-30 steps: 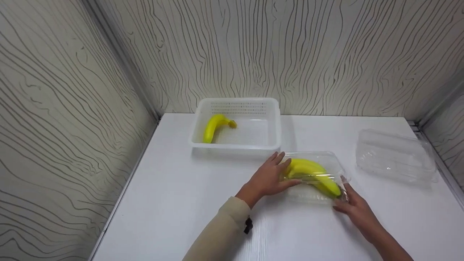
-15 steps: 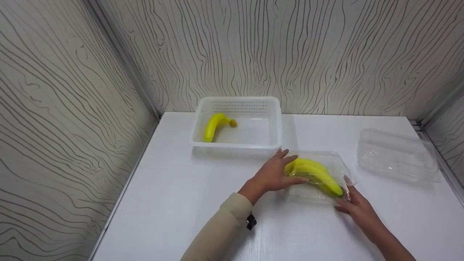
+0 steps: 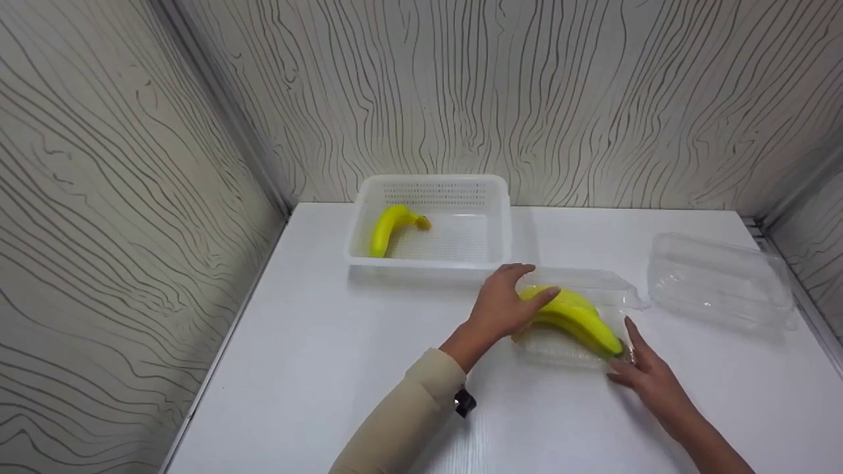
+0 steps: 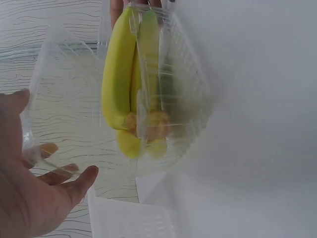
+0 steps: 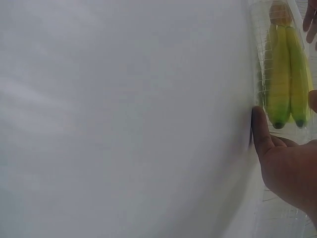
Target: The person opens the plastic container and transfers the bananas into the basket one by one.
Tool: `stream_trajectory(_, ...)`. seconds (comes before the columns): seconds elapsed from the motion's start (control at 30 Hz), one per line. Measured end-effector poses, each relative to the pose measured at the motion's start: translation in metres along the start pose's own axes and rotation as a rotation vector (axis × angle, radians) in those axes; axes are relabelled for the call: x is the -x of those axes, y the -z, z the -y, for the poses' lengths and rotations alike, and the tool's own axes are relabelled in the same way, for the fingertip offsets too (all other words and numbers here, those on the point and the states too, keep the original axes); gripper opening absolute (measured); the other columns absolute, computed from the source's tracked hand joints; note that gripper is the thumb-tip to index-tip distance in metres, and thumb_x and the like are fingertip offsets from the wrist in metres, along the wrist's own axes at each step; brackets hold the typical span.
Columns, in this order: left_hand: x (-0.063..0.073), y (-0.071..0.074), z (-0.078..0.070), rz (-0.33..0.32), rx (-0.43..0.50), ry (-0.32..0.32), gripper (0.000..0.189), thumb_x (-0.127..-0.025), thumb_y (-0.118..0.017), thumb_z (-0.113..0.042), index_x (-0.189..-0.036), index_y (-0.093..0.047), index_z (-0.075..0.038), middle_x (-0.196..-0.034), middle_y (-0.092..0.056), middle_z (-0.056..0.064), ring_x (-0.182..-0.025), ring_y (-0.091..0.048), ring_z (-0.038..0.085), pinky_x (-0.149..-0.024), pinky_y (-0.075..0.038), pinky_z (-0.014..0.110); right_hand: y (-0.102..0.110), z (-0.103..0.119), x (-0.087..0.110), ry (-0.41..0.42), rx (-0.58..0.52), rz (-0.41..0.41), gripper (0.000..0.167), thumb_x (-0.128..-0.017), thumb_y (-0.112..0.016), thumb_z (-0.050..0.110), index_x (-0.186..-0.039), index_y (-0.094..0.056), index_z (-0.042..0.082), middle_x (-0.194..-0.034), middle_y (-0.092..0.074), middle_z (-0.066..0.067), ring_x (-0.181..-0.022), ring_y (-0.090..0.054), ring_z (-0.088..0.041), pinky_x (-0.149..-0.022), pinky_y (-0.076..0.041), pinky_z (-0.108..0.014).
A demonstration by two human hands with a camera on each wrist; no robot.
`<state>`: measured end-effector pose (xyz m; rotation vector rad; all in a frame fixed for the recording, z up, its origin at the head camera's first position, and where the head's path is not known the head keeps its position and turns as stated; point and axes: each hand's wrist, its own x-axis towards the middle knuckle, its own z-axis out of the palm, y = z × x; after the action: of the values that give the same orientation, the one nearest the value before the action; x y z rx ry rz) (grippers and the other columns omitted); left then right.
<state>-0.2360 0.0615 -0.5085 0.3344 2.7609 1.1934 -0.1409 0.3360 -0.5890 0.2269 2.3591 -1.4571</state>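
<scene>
A clear plastic clamshell box (image 3: 560, 352) lies on the white table with a bunch of yellow bananas (image 3: 586, 329) inside. Its hinged lid (image 3: 596, 280) is swung up at the back, so the front of the bunch is uncovered. At the left end, my left hand (image 3: 504, 299) holds the lid's edge between thumb and fingers; the left wrist view shows fingers through the clear lid (image 4: 64, 84). My right hand (image 3: 649, 382) grips the box's right end, by the greenish banana tips. In the right wrist view its thumb (image 5: 261, 126) lies along the box's side.
Behind the box to the left stands a white perforated basket (image 3: 428, 264) with one banana (image 3: 387, 230) in it. A second clear plastic box (image 3: 721, 283) sits at the table's right side. Wood-patterned walls (image 3: 461, 99) enclose the table at back and sides.
My left hand has raised the lid up and back, uncovering the bananas' front. Its thumb has moved up from the front of the box. My right hand stays at the right end.
</scene>
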Motion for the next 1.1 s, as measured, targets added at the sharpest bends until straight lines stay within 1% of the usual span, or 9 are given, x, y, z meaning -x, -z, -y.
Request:
stream_trajectory(0.1, -0.003, 0.002, -0.005, -0.061, 0.053, 0.035, 0.066, -0.095, -0.067, -0.07, -0.146, -0.064, -0.027, -0.153, -0.062, -0.004, -0.143, -0.059, 0.017, -0.122, -0.049, 0.037, 0.0, 0.0, 0.0, 0.001, 0.001, 0.0, 0.093, -0.111, -0.056, 0.041, -0.168, 0.017, 0.035, -0.178, 0.016, -0.021, -0.157, -0.038, -0.047, -0.107, -0.059, -0.031)
stream_trajectory(0.23, -0.006, 0.003, -0.007, -0.091, 0.115, 0.043, 0.064, -0.097, -0.065, -0.068, -0.146, -0.063, -0.027, -0.15, -0.063, -0.004, -0.133, -0.064, 0.018, -0.115, -0.054, 0.037, 0.0, 0.0, 0.0, -0.015, 0.007, 0.003, 0.093, -0.111, -0.055, 0.042, -0.168, 0.019, 0.034, -0.177, 0.019, -0.019, -0.161, -0.028, -0.049, -0.111, -0.057, -0.037)
stream_trajectory(0.37, -0.01, 0.002, -0.005, -0.101, 0.173, 0.004, 0.064, -0.1, -0.063, -0.064, -0.152, -0.057, -0.027, -0.151, -0.062, -0.003, -0.127, -0.067, 0.018, -0.109, -0.058, 0.035, 0.0, 0.0, 0.001, -0.023, 0.011, 0.0, 0.093, -0.111, -0.055, 0.041, -0.168, 0.02, 0.034, -0.177, 0.02, -0.018, -0.162, -0.027, -0.049, -0.109, -0.058, -0.035)
stream_trajectory(0.5, -0.015, 0.0, -0.002, -0.102, 0.24, -0.054, 0.068, -0.104, -0.062, -0.059, -0.161, -0.046, -0.025, -0.159, -0.055, -0.001, -0.136, -0.065, 0.021, -0.113, -0.056, 0.035, 0.0, 0.0, 0.004, -0.02, 0.008, 0.001, 0.094, -0.111, -0.055, 0.043, -0.168, 0.019, 0.036, -0.178, 0.02, -0.017, -0.163, -0.021, -0.051, -0.109, -0.058, -0.035)
stream_trajectory(0.7, -0.022, 0.0, 0.002, -0.076, 0.332, -0.124, 0.081, -0.106, -0.061, -0.054, -0.171, -0.022, -0.025, -0.174, -0.035, 0.001, -0.15, -0.054, 0.024, -0.123, -0.047, 0.037, -0.001, 0.001, 0.005, -0.019, 0.022, -0.003, 0.094, -0.11, -0.055, 0.046, -0.168, 0.019, 0.035, -0.178, 0.02, -0.016, -0.163, -0.017, -0.052, -0.111, -0.057, -0.04)
stream_trajectory(0.8, -0.025, 0.0, 0.001, -0.047, 0.314, -0.152, 0.087, -0.108, -0.057, -0.054, -0.174, -0.008, -0.026, -0.18, -0.023, 0.0, -0.154, -0.049, 0.025, -0.126, -0.043, 0.038, 0.0, 0.0, 0.006, -0.027, 0.028, -0.003, 0.094, -0.11, -0.055, 0.047, -0.168, 0.019, 0.036, -0.178, 0.02, -0.015, -0.164, -0.015, -0.052, -0.112, -0.056, -0.04)
stream_trajectory(0.9, -0.03, 0.0, 0.0, -0.017, 0.277, -0.159, 0.092, -0.108, -0.055, -0.054, -0.173, 0.004, -0.027, -0.183, -0.012, -0.002, -0.163, -0.036, 0.022, -0.131, -0.036, 0.039, 0.001, 0.0, 0.007, -0.032, 0.027, -0.005, 0.094, -0.11, -0.055, 0.048, -0.168, 0.019, 0.036, -0.178, 0.02, -0.016, -0.164, -0.016, -0.051, -0.112, -0.056, -0.039)
stream_trajectory(1.03, -0.036, -0.001, 0.0, 0.009, 0.234, -0.14, 0.099, -0.107, -0.056, -0.055, -0.173, 0.01, -0.022, -0.183, 0.0, -0.003, -0.17, -0.013, 0.016, -0.137, -0.02, 0.041, 0.001, -0.001, 0.008, -0.028, 0.031, -0.01, 0.094, -0.111, -0.054, 0.048, -0.168, 0.019, 0.035, -0.178, 0.019, -0.018, -0.163, -0.02, -0.051, -0.112, -0.057, -0.039)
stream_trajectory(1.1, -0.038, -0.001, -0.001, 0.024, 0.213, -0.116, 0.102, -0.106, -0.057, -0.057, -0.172, 0.011, -0.021, -0.183, 0.003, -0.003, -0.17, -0.008, 0.016, -0.138, -0.014, 0.041, 0.001, -0.001, 0.008, -0.028, 0.034, -0.012, 0.094, -0.111, -0.054, 0.048, -0.168, 0.019, 0.035, -0.178, 0.019, -0.018, -0.163, -0.021, -0.051, -0.111, -0.057, -0.039)
